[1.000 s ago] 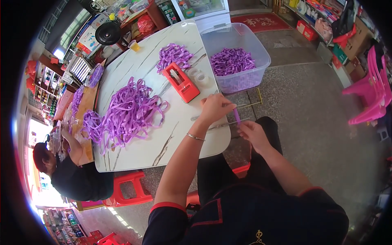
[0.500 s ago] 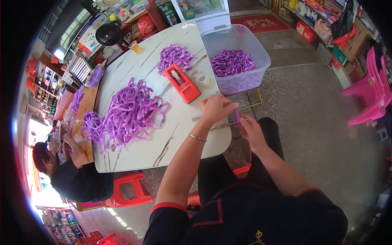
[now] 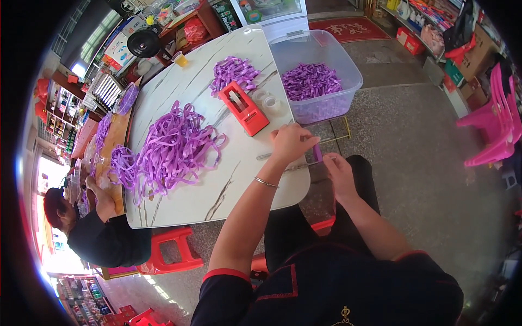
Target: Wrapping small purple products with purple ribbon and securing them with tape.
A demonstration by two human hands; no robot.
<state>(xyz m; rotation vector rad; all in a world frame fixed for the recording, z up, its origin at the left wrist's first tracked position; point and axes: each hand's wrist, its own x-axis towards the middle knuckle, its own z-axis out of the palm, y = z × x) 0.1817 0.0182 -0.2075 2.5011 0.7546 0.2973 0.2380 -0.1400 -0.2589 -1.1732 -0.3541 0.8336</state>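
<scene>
A short length of purple ribbon (image 3: 317, 154) hangs off the table's right corner, between my two hands. My left hand (image 3: 292, 143) is over that corner, thumb and fingers pinched at the ribbon's upper end. Lower and to the right, my right hand (image 3: 339, 173) has its fingertips pressed together beside the ribbon's lower end; what they grip is too small to make out. A thin metal strip (image 3: 298, 166) lies over the table edge and reaches toward my right fingertips. A large tangled heap of purple ribbon loops (image 3: 174, 149) covers the table's left part.
A red tape dispenser (image 3: 244, 111) stands on the marble-look table (image 3: 217, 204) near clear tape rolls (image 3: 270, 102) and a smaller ribbon pile (image 3: 234, 73). Beyond the right edge, a clear plastic bin (image 3: 348, 81) holds folded purple ribbons. A co-worker (image 3: 103, 233) sits at the left.
My right hand has shifted slightly to the right, its fingertips away from the middle of the ribbon. My left hand has barely moved. The co-worker's arm has moved a little.
</scene>
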